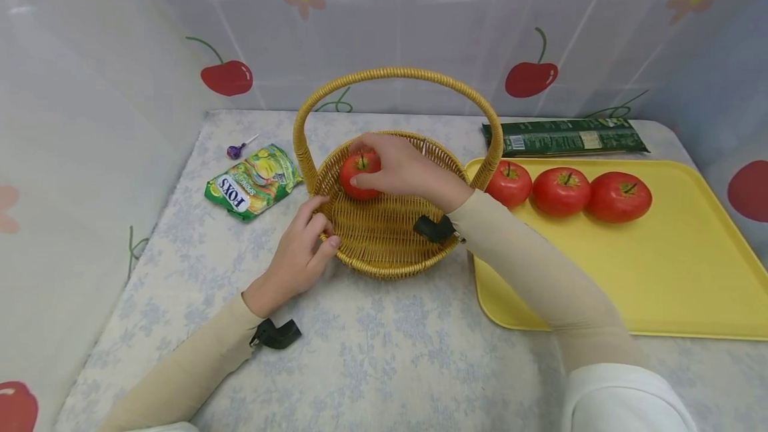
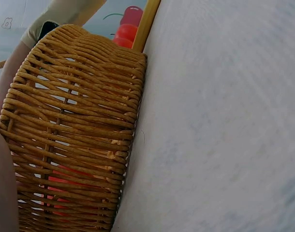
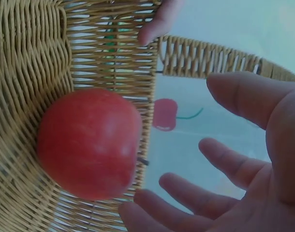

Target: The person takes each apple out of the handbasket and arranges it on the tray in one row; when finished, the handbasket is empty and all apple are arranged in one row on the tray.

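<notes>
A red apple (image 1: 361, 175) sits inside the wicker basket (image 1: 384, 265), near its left wall. Over it is my right hand (image 1: 396, 169), with the thumb and fingers spread. In the right wrist view a gap shows between those fingers (image 3: 225, 159) and the apple (image 3: 89, 145). My left hand (image 1: 300, 252) holds the basket's rim at the front left, and one fingertip (image 3: 154, 29) reaches over the edge. From the left wrist, the woven side (image 2: 75, 125) fills much of the view, with red showing through the slats.
Three more apples (image 1: 561, 192) lie along the back of a yellow tray (image 1: 660, 272) on the right. Behind it is a long green packet (image 1: 567, 137). A Fox's candy bag (image 1: 255, 182) and a lollipop (image 1: 237, 150) lie left of the basket, whose tall handle (image 1: 396, 73) arches overhead.
</notes>
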{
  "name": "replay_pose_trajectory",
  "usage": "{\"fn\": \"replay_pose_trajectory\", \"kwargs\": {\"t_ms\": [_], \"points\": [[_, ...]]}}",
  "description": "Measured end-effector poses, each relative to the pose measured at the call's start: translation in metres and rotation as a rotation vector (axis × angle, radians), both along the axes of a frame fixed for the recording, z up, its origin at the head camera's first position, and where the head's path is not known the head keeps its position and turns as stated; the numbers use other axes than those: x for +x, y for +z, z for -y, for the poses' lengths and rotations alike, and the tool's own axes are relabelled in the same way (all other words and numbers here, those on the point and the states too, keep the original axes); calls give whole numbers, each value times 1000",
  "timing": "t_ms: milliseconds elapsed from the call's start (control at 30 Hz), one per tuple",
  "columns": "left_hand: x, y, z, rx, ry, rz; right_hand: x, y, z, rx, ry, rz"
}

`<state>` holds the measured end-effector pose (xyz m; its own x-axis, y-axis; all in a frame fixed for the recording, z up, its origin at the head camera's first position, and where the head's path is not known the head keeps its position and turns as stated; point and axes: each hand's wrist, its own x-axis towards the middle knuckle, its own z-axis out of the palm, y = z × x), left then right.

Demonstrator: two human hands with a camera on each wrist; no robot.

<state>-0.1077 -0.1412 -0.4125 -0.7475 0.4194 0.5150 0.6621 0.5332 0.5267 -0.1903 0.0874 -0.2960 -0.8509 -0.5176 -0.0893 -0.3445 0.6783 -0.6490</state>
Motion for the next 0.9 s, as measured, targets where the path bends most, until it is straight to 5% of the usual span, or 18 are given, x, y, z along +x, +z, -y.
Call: {"fn": "replay_pose_trajectory", "kwargs": {"t_ms": [267, 900], "points": [[0, 0, -1, 2, -1, -5, -14, -18, 4, -30, -119, 54], [0, 0, -1, 11, 2, -10, -23, -36, 6, 18, -170, 97]]}}
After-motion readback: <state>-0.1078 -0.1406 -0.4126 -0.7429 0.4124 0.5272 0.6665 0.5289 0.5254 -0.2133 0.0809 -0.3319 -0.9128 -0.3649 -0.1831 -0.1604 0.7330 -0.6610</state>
